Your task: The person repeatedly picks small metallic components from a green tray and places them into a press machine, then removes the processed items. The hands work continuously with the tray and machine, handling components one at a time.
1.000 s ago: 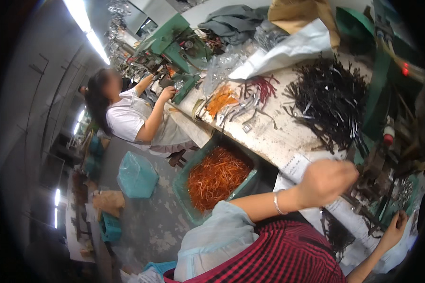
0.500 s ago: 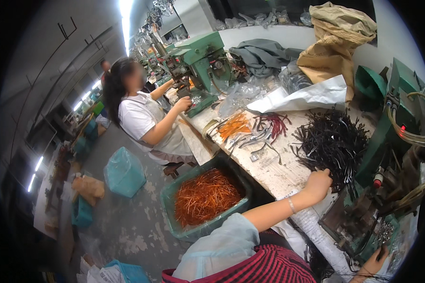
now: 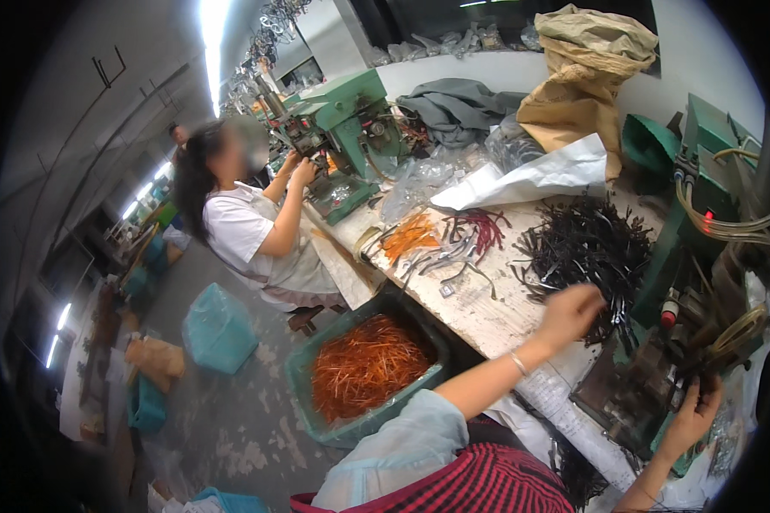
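Observation:
My left hand (image 3: 571,318) is over the near edge of a heap of black strips (image 3: 603,248) on the workbench. It is smeared by motion, so whether its fingers hold a strip does not show. At the lower right, my right hand (image 3: 698,416) reaches up to the dark metal work area of a green bench machine (image 3: 701,201). Its thumb and fingers are drawn together there; anything between them is too small to make out. Small shiny metal pieces (image 3: 725,440) lie in a green tray beside that hand.
Orange strips (image 3: 409,237), dark red strips (image 3: 486,232) and grey ones lie on the bench (image 3: 496,321). A green bin (image 3: 298,386) of copper-coloured strips (image 3: 368,366) stands left of my arm. A co-worker (image 3: 246,227) sits at another green machine (image 3: 340,107).
My right hand has moved up from the small metal pieces to the machine's work area. My left hand has lifted slightly from the black heap. The co-worker's hands have risen at their machine.

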A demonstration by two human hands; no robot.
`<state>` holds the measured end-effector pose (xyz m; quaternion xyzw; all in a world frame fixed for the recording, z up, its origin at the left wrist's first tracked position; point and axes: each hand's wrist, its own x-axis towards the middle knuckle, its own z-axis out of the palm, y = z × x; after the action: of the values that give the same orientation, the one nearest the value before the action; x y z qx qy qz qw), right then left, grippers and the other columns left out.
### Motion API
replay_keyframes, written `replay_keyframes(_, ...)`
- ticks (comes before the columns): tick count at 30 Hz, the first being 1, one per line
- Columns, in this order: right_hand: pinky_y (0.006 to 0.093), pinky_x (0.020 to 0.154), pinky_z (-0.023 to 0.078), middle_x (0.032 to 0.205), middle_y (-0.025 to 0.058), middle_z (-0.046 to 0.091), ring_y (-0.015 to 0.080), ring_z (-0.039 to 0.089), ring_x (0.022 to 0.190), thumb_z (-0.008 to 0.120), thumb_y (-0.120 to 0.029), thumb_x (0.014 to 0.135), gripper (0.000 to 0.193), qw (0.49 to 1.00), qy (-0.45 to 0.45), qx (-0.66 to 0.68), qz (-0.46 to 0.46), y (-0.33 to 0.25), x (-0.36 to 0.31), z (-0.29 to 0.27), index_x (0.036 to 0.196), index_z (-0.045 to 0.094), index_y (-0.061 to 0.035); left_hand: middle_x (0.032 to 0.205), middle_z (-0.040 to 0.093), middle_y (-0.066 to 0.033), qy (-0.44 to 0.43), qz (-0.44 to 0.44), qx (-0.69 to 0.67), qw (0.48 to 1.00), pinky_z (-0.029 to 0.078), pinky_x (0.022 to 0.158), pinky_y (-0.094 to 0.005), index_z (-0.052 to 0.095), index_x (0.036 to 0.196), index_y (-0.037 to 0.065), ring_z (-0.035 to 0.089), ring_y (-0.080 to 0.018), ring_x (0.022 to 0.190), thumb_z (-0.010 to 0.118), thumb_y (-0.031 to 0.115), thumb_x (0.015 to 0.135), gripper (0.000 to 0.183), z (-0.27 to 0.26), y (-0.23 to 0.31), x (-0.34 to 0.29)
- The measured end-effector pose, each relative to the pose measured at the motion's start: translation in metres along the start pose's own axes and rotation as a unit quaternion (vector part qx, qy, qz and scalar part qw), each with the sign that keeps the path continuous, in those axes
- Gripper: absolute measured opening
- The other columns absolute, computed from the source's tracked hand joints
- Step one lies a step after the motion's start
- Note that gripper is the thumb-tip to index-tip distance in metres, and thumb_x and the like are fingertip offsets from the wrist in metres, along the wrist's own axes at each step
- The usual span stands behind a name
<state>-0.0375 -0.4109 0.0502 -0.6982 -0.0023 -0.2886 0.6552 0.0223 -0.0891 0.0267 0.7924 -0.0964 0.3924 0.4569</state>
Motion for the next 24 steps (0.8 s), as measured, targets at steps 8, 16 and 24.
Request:
replay_keyframes(8,0.0313,0.110,0.041,0.132,0.0109,0.067,0.0177,0.060,0.120,0.059,-0.015,0.107,0.033,0.993,0.007,-0.117,0.024,-0.009,-0.004,-0.041,0.134,0.063,0.0038,0.075,0.071,-0.0153,0.425,-0.144,0.349,0.823,0.055,0.053,-0.0362,0.061,0.092,0.002,0.069,-0.0225,0.058,0.062,0.012,0.099,0.012,-0.408,-0.145,0.255)
replay_keyframes(16,0.0310,0.106,0.045,0.127,0.0114,0.070,0.0182,0.063,0.116,0.061,-0.014,0.106,0.030,0.987,-0.011,-0.154,0.040,0.003,-0.009,-0.047,0.129,0.066,0.0056,0.075,0.070,-0.0101,0.196,-0.140,-0.115,0.964,0.052,0.053,-0.0336,0.055,0.087,0.005,0.065,-0.0193,0.059,0.058,0.023,0.107,0.027,-0.334,-0.072,0.186)
replay_keyframes(24,0.0344,0.094,0.052,0.107,0.0115,0.073,0.0222,0.068,0.101,0.069,0.004,0.091,0.014,0.991,0.023,-0.112,-0.069,-0.047,-0.033,0.011,0.105,0.073,0.0021,0.093,0.074,-0.0058,-0.019,-0.326,-0.245,0.913,0.051,0.065,-0.0234,0.070,0.097,0.001,0.065,-0.0094,0.072,0.063,0.021,0.106,0.023,-0.078,0.024,-0.010)
